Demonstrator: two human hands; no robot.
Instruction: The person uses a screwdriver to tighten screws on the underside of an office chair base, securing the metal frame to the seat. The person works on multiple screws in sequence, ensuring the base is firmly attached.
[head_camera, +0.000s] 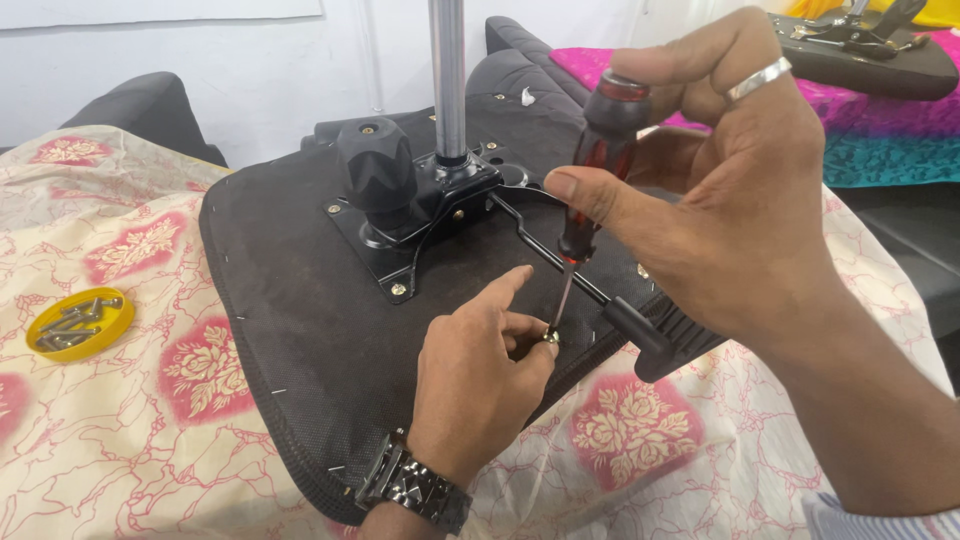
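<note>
An upturned black chair seat (290, 300) lies on a floral cloth, its black metal mechanism plate (400, 225) bolted on top with a round knob (375, 165) and a chrome column (448, 80). My right hand (720, 190) grips a red-and-black handled screwdriver (600, 160), held nearly upright, its tip down on a small screw (550, 337). My left hand (480, 370), with a dark metal watch at the wrist, pinches that screw against the seat fabric, next to the black lever handle (650, 330).
A yellow lid (78, 322) holding several screws rests on the cloth at the left. A dark cushion sits behind at the far left. Another black chair part (860, 55) lies on a pink-and-teal cloth at the top right.
</note>
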